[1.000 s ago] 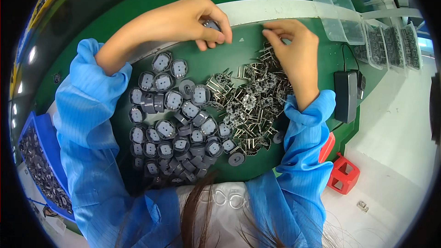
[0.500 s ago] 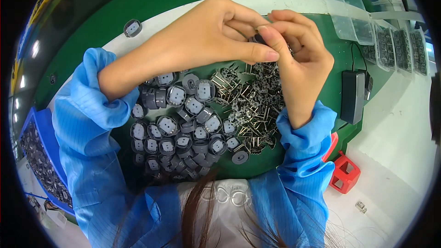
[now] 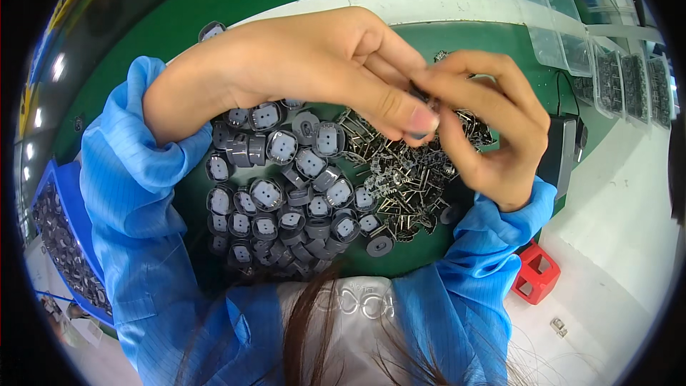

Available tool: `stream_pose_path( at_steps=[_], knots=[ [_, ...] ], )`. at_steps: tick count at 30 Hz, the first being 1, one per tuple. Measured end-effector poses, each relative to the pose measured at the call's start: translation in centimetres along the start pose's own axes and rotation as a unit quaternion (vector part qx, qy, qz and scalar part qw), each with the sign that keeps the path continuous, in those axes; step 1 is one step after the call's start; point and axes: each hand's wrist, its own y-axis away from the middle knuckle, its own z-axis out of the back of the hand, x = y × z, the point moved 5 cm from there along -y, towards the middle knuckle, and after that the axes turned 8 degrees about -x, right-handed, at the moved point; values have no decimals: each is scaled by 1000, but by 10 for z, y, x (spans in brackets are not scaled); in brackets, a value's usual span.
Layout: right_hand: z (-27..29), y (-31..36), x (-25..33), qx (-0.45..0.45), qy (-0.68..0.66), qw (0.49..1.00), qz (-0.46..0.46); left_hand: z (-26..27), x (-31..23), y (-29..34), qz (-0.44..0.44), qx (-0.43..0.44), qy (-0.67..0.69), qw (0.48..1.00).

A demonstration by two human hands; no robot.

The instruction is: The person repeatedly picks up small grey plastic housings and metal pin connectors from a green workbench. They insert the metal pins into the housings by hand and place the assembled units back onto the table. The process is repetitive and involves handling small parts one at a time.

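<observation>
My left hand (image 3: 336,57) and my right hand (image 3: 496,118) meet above the far part of the work table. A small dark grey plastic part (image 3: 419,93) is pinched in my left fingers, mostly hidden by them. Against it, my right thumb and fingertips are closed; what they grip, if anything, is covered. Below my hands lies a heap of metal-pinned pieces (image 3: 404,179). To its left spreads a pile of round dark grey plastic housings (image 3: 311,162), many showing light grey faces with small holes.
A blue tray (image 3: 80,232) of dark parts stands at the left. Clear bins (image 3: 607,86) with small parts are at the far right, near a black box-shaped device (image 3: 557,150) with a cord. A red stool (image 3: 536,273) stands on the floor. One housing (image 3: 211,30) lies beyond my left wrist.
Both hands have moved a little nearer and to the right, staying together. My right thumb has dropped away from the left fingers, and the right hand is turned differently.
</observation>
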Motion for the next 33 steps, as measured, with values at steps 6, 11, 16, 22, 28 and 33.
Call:
stream_pose_path(
  at_steps=[6,11,16,22,28,33],
  knots=[
    [7,9,-16,-153,-74,969,-181,5,-14,2,-108,-112,-144,977],
    [0,16,-18,-136,-179,945,-238,10,-12,3,-136,-210,-150,957],
    [-1,13,-9,-135,-6,980,-148,6,-11,4,-153,-225,-158,949],
    [-1,13,-3,-175,28,972,-153,2,-13,3,-128,-213,-148,957],
    [-1,9,3,-161,90,981,-66,3,-10,5,-161,-219,-182,945],
    [-6,9,8,-165,151,974,-34,-4,-9,9,-176,-219,-165,945]
  ],
)
